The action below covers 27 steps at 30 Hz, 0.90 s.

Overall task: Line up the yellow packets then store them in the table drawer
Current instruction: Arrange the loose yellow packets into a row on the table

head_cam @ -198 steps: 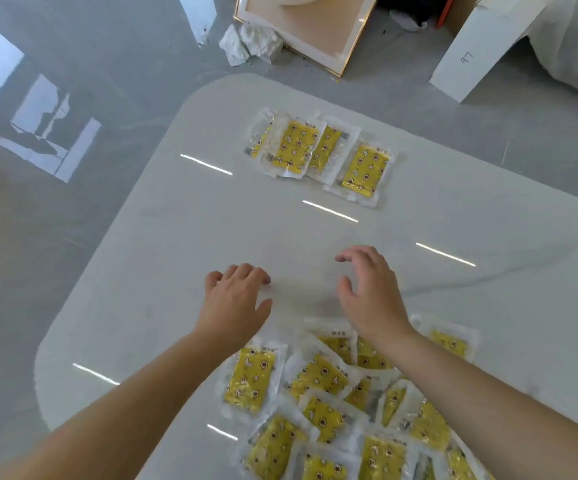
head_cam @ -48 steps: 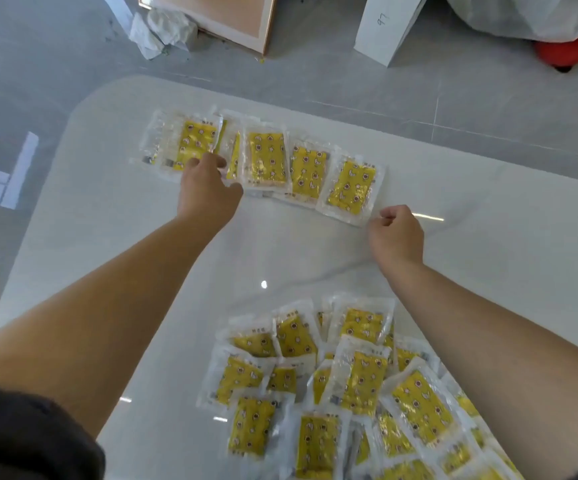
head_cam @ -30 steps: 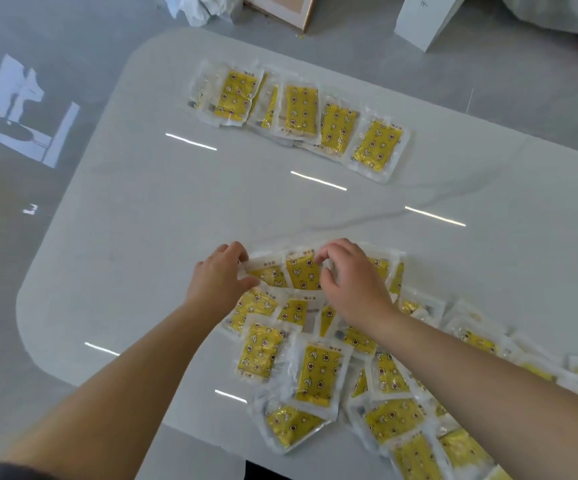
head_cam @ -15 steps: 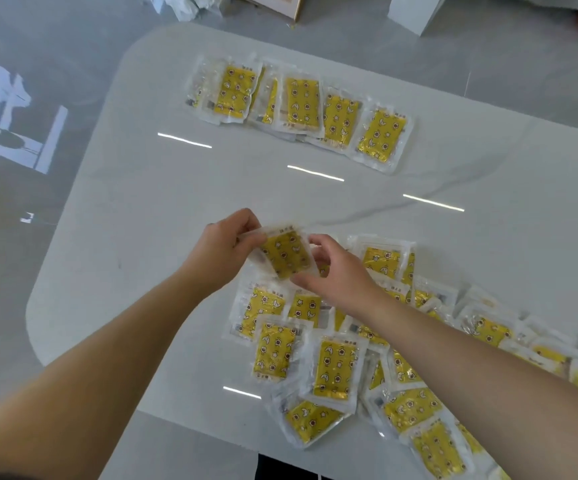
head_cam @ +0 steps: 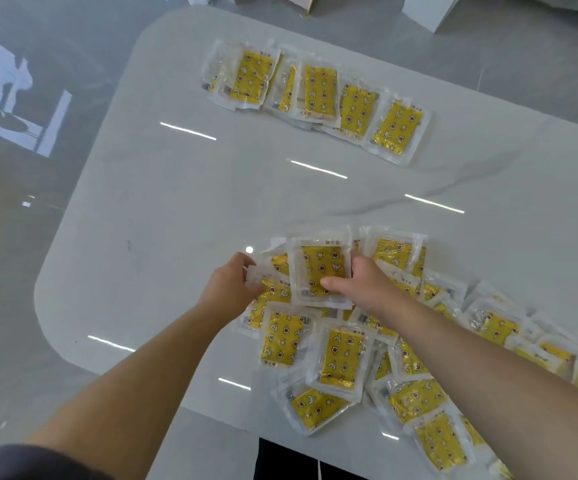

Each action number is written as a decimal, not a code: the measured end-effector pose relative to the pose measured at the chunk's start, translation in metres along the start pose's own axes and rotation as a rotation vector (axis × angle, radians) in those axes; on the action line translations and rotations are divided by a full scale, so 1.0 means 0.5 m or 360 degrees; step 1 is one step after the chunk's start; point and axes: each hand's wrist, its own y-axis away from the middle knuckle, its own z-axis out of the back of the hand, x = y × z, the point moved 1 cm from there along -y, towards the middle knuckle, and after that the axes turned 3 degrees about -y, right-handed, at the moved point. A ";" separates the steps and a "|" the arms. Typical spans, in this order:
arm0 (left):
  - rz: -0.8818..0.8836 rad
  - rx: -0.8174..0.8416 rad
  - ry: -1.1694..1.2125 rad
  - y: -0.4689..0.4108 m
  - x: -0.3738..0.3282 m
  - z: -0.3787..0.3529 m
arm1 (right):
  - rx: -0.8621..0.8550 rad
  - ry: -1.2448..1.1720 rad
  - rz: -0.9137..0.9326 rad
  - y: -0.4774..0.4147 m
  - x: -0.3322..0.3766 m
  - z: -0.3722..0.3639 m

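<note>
The right hand [head_cam: 367,289] is holding a yellow packet [head_cam: 320,268] over the loose pile [head_cam: 343,358], with its thumb pressing on the packet's face. Just beside it, the left hand [head_cam: 232,289] is gripping the clear edge of a second packet [head_cam: 258,274] at the pile's left side. A row of packets [head_cam: 318,91], overlapping one another, is lying along the far side of the white table [head_cam: 176,209].

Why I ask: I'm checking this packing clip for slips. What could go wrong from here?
The right forearm reaches over the loose pile, and an edge packet sits at the near rim of the table; a sweep might knock it off. The right hand pinches a top packet while the left hand grips a second packet; either could slip. The far row overlaps unevenly at its left end and may need redoing.
</note>
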 end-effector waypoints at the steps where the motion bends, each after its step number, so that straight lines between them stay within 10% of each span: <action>1: 0.0040 -0.0020 0.0065 0.001 0.003 -0.004 | 0.0001 -0.0008 -0.0004 0.000 -0.004 -0.002; 12: 0.0162 -0.0361 0.0730 -0.020 -0.035 -0.022 | -0.0032 -0.0081 0.0062 0.013 -0.010 -0.023; 27: 0.0004 -0.0621 0.0704 -0.009 -0.040 0.066 | -0.0207 0.0001 0.0043 0.035 0.004 -0.012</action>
